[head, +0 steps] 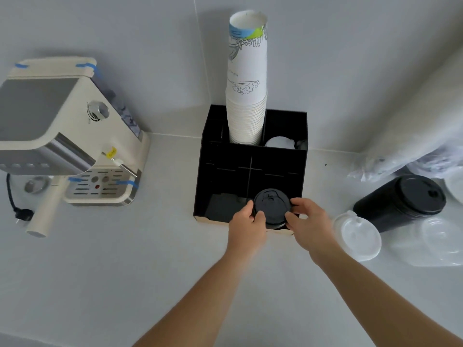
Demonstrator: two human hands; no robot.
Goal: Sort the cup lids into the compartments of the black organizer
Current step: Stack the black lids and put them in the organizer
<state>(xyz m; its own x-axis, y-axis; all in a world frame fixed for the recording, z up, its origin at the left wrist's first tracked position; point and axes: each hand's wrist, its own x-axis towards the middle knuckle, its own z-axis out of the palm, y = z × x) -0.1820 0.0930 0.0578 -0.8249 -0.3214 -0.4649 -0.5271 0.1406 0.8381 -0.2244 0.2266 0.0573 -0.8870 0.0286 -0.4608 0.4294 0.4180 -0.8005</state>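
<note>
Head view shows, at the far left of the worktop [155,246], a cream coffee machine [67,136] that takes no part. Moving right, the black organizer [250,169] stands near the wall, with a tall stack of paper cups [246,96] in a back compartment. At its front right compartment the left hand [246,221] and the right hand [309,222] hold a short stack of black lids [271,207] between them; the fingers [259,216] of each hand curl around the rim, one hand on each side. I judge the step in hand is setting this stack into that compartment. The next move asks to lower it straight, so the rim does not catch the divider, then let go. The lids look round, matt black, with a raised sip opening. Further right lie white lids [358,236], a long black lid stack [400,201] on its side and clear lids [436,241], not yet sorted.
</note>
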